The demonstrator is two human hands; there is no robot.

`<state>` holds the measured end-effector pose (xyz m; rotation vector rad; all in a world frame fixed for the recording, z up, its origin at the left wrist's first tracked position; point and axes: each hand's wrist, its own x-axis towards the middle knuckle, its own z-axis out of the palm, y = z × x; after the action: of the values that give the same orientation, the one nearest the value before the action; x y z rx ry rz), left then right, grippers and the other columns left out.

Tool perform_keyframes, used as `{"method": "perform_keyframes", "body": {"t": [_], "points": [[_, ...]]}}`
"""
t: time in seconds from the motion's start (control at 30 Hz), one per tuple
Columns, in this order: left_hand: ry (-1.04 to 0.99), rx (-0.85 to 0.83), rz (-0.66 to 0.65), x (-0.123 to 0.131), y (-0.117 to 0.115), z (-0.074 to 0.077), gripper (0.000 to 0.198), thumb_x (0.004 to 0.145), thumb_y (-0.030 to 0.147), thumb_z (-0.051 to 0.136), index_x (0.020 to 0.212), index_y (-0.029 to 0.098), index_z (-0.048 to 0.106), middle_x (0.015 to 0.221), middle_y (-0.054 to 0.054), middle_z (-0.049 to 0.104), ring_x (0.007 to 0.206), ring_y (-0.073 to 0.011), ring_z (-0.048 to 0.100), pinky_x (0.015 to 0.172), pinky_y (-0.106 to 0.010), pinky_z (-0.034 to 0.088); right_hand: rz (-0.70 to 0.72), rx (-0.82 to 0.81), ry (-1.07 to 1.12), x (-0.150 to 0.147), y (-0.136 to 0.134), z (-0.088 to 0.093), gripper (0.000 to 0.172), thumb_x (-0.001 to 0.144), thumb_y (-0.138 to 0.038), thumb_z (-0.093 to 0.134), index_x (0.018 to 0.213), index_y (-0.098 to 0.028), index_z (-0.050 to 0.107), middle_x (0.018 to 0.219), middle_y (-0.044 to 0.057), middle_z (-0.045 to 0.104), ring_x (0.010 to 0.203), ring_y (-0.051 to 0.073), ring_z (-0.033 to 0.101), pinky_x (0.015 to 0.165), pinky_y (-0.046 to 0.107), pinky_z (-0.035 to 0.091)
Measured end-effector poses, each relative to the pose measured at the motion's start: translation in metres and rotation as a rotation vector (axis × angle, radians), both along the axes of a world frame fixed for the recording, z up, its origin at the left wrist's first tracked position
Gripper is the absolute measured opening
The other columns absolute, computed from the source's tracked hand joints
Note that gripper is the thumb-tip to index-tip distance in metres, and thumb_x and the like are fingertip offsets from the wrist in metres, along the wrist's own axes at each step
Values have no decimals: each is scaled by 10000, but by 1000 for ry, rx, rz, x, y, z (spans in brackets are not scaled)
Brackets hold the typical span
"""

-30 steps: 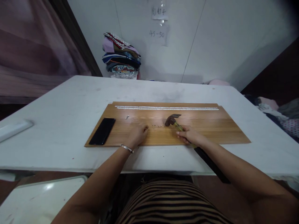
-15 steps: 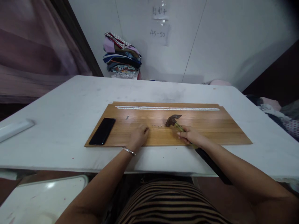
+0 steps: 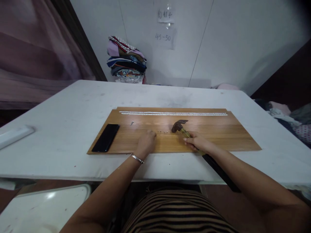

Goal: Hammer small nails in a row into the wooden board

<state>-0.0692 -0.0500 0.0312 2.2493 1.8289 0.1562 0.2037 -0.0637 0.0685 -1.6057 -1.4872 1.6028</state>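
My right hand (image 3: 195,140) is wrapped round the neck of a claw hammer (image 3: 179,125). The hammer's rusty head hangs low over the wooden board (image 3: 209,136), and its dark handle runs back under my right forearm. My left hand (image 3: 147,140) is closed on the board, fingertips curled together at the left end of a short row of small nails (image 3: 164,132). Whatever lies between those fingertips is too small or hidden to make out. Between the left fingertips and the hammer head, several nails show as tiny points.
A black phone (image 3: 106,138) lies on the board's left end, with a small metal piece (image 3: 132,123) nearby. Two white marked strips (image 3: 173,113) run along the far side. The board rests on a white table (image 3: 60,129). Folded clothes (image 3: 127,61) are stacked by the wall.
My left hand has shifted slightly to the right along the board, toward the row of nails, still with curled fingers. The right hand and hammer have stayed almost in place.
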Motion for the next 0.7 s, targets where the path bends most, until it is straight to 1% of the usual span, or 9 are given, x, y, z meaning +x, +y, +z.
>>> {"method": "perform_keyframes", "body": {"t": [0.1, 0.23, 0.37, 0.53, 0.7], "points": [[74, -7, -36, 1, -2, 8, 337, 989, 143, 394, 956, 128, 729, 1027, -147, 701, 938, -218, 686, 855, -337, 514, -14, 11, 10, 3, 0, -1, 220, 816, -312, 709, 758, -229, 514, 487, -70, 483, 362, 72, 369, 354, 205, 278], [146, -40, -61, 3, -5, 19, 354, 952, 69, 388, 1011, 98, 736, 1019, -175, 701, 921, -224, 706, 822, -329, 531, -17, 10, 22, 5, 0, -4, 237, 805, -343, 720, 751, -233, 517, 461, -79, 453, 361, 71, 351, 348, 197, 271], [151, -79, -68, 8, -4, 28, 353, 933, 42, 405, 1035, 81, 741, 998, -196, 707, 922, -238, 719, 814, -332, 540, -13, -8, 24, 1, 0, -2, 192, 806, -288, 695, 773, -230, 516, 479, -81, 458, 365, 70, 350, 348, 203, 256], [164, -87, -94, 13, -2, 32, 372, 939, 48, 397, 1091, 70, 735, 1017, -214, 713, 971, -269, 724, 833, -352, 544, -29, -33, 36, -2, -2, 1, 149, 816, -250, 658, 806, -231, 510, 503, -80, 472, 357, 68, 333, 344, 213, 248], [187, -96, -116, 13, -1, 36, 367, 925, 36, 400, 1046, 64, 746, 1001, -224, 723, 950, -258, 725, 836, -350, 545, -37, -11, 27, 1, -1, -5, 204, 790, -291, 690, 786, -229, 496, 560, -65, 530, 377, 62, 365, 345, 209, 272]]}}
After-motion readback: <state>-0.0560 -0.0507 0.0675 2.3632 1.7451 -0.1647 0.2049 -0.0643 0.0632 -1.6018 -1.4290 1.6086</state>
